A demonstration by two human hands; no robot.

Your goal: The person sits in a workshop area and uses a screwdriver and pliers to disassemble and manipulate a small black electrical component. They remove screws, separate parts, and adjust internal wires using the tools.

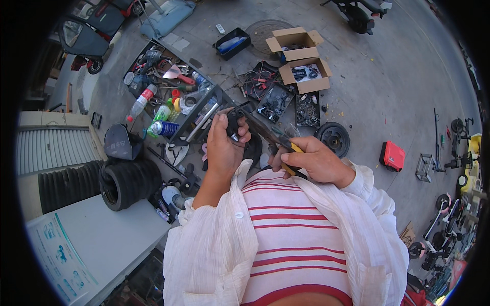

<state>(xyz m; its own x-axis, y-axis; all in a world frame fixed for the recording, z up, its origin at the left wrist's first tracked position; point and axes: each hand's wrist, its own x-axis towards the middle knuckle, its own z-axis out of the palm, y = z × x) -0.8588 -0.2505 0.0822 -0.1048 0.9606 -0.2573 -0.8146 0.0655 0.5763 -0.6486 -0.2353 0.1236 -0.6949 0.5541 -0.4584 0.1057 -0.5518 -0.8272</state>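
Note:
In front of my chest my left hand point(222, 143) is closed around a small black part point(234, 120), with a shiny metal end showing below the fingers. What kind of part it is I cannot make out. My right hand point(321, 162) grips pliers with yellow and black handles point(295, 148). Their dark jaws point up and left toward the black part; whether they touch it I cannot tell. Just beyond the left hand stands an open metal tool drawer point(220, 95) heaped with tools, a bottle point(142, 102) and a blue spray can point(164, 128).
Two open cardboard boxes point(326, 84) and black trays of small hardware point(308, 109) lie ahead on the ground. A small wheel point(332, 138) and a red case point(392, 156) are to the right. Stacked tyres point(130, 184) and a white tabletop point(102, 232) stand at left.

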